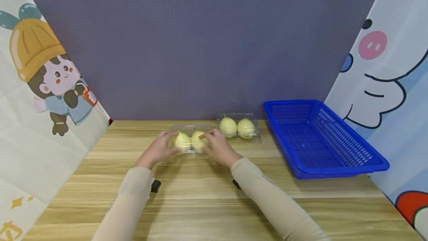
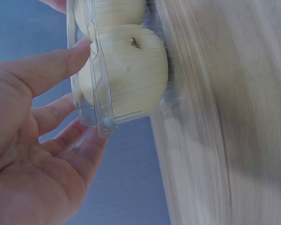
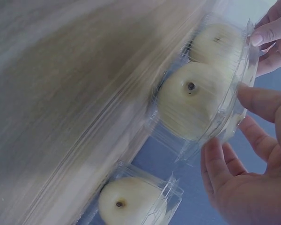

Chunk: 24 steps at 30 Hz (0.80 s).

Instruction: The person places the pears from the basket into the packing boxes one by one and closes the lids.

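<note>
A clear plastic clamshell box [image 1: 190, 151] with two pale yellow pears [image 1: 182, 141] inside stands on the table, between both hands. At its left end, my left hand [image 1: 159, 149] holds the rim, thumb on the near side and fingers round the far corner. The right hand [image 1: 219, 147] grips the opposite end the same way, its thumb and fingers on the rim in the right wrist view. The lid looks closed over the pears. Just behind and to the right stands a second clear box [image 1: 238, 116], also with two pears [image 1: 228, 127].
A blue plastic basket [image 1: 284, 148] with slotted walls stands at the right of the wood-grain table [image 1: 194, 203]. A grey panel [image 1: 207, 47] rises along the table's back edge. Printed cartoon cloths hang at the left and right.
</note>
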Each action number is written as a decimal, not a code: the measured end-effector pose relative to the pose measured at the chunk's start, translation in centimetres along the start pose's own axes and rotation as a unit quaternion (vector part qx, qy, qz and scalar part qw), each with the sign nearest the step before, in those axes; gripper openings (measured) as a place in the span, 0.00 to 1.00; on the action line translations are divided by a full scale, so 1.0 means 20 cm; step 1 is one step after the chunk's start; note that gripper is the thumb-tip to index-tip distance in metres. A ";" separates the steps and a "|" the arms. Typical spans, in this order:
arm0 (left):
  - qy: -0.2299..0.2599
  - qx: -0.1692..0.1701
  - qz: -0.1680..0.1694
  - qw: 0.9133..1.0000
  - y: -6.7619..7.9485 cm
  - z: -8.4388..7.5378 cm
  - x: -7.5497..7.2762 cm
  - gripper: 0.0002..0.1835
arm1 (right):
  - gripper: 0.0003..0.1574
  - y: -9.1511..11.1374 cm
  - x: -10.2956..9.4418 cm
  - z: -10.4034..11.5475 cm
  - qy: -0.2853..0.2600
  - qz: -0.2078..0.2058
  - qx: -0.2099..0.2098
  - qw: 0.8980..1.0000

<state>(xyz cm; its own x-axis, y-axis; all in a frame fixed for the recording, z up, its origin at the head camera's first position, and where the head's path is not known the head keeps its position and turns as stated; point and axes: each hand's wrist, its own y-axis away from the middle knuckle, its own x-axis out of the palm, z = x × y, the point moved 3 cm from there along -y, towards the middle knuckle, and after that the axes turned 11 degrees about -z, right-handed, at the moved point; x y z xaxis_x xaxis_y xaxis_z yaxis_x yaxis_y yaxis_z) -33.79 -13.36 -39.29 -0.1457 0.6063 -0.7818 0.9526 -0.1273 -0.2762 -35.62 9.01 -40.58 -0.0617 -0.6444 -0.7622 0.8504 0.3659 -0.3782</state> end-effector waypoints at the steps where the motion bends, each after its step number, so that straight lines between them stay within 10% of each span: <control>1: -0.001 -0.001 0.001 1.000 0.00 0.00 0.00 0.37 | 0.28 0.00 0.00 0.00 -0.001 0.000 0.003 1.000; 24: 0.009 -0.016 0.001 1.000 -0.09 0.03 0.03 0.38 | 0.28 -0.07 0.02 -0.04 0.006 -0.035 0.006 0.999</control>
<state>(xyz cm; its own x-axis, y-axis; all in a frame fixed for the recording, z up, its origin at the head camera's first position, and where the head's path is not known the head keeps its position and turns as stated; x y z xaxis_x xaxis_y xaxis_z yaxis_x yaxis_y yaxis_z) -35.66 -13.21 -39.56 -0.1401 0.6201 -0.7719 0.9608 -0.1034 -0.2574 -37.27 8.80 -40.71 -0.1282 -0.6603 -0.7399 0.8495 0.3118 -0.4255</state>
